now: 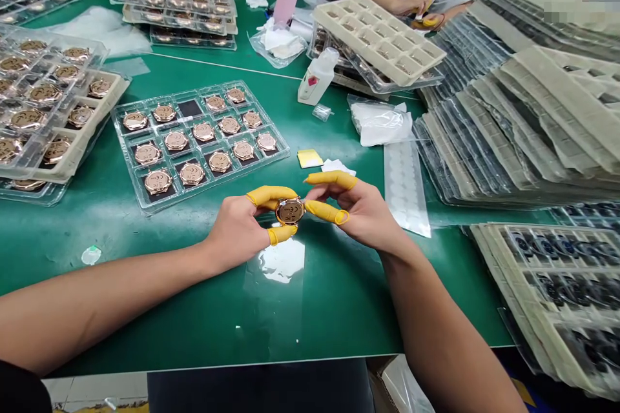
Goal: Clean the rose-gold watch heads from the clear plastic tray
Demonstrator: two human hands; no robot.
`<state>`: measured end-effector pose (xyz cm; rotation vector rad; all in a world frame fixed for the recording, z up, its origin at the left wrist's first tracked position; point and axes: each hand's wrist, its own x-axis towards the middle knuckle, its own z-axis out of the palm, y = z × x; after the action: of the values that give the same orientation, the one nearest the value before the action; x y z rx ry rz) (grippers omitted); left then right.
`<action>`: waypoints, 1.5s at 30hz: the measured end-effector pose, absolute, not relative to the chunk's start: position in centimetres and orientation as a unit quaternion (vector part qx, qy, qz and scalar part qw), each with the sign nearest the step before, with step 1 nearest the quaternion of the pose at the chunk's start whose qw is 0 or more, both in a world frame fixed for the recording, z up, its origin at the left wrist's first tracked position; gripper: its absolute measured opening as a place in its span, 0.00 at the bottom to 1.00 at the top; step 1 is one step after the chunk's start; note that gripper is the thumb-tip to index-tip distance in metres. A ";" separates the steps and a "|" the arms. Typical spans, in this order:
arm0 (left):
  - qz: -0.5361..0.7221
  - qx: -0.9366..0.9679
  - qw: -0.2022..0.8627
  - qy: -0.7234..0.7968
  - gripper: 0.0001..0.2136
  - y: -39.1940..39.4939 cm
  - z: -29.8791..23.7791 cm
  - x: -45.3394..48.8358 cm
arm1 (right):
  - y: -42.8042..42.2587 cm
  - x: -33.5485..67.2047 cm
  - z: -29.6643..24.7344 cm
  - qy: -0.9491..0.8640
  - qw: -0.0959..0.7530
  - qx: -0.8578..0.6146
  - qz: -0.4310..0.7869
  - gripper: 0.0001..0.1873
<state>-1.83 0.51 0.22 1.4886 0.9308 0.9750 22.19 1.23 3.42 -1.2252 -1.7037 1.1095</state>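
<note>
My left hand [245,226], with yellow finger cots on its thumb and fingers, is closed around the edge of a rose-gold round watch case [290,211]. The printed back of the case faces up toward me. My right hand [349,206] is at the right side of the case, its thumb tip at the rim and its index finger stretched out above. Those right fingers are apart and also wear yellow cots. Beyond my left hand lies a clear compartment tray [194,192] holding several similar cases; one back-row pocket [189,109] shows only a dark pad.
Stacked trays of cases [48,110] stand at left, and another stack [172,0] behind. A white bottle [318,77], yellow pad [310,158] and plastic strip [405,187] lie ahead. Tall tray piles [523,129] lean at right. Across the table, a co-worker's hands [421,10] are busy.
</note>
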 end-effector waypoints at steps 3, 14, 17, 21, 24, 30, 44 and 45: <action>0.388 0.661 0.503 0.399 0.21 0.4 0.4 -2.0 | 1.2 22.0 3.5 -0.709 0.338 -0.479 0.392 0.20; 0.374 0.627 0.542 0.416 0.21 0.7 0.2 -2.2 | 2.1 22.0 2.8 -0.684 0.395 -0.556 0.258 0.10; 0.379 0.602 0.552 0.434 0.22 1.2 0.2 -2.1 | 2.9 22.3 3.0 -0.533 0.528 -0.571 0.332 0.21; 0.384 0.587 0.557 0.445 0.25 1.5 0.3 -2.0 | 2.3 21.2 3.5 -0.487 0.523 -0.546 0.438 0.26; 0.386 0.585 0.556 0.447 0.25 1.5 0.2 -1.9 | 1.2 19.7 3.5 -0.515 0.469 -0.542 0.470 0.23; 0.399 0.589 0.552 0.435 0.22 1.1 -0.3 -1.7 | -0.1 18.8 3.1 -0.524 0.435 -0.533 0.502 0.18; 0.370 0.592 0.568 0.436 0.24 1.0 0.2 -1.8 | -0.5 18.4 3.3 -0.497 0.434 -0.537 0.526 0.19; 0.366 0.585 0.574 0.442 0.25 1.0 0.2 -1.8 | -0.4 18.2 3.4 -0.488 0.431 -0.536 0.538 0.21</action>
<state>-1.79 1.05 0.21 1.3701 1.0355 0.8572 18.17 -0.45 3.44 -1.3358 -1.2174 1.3413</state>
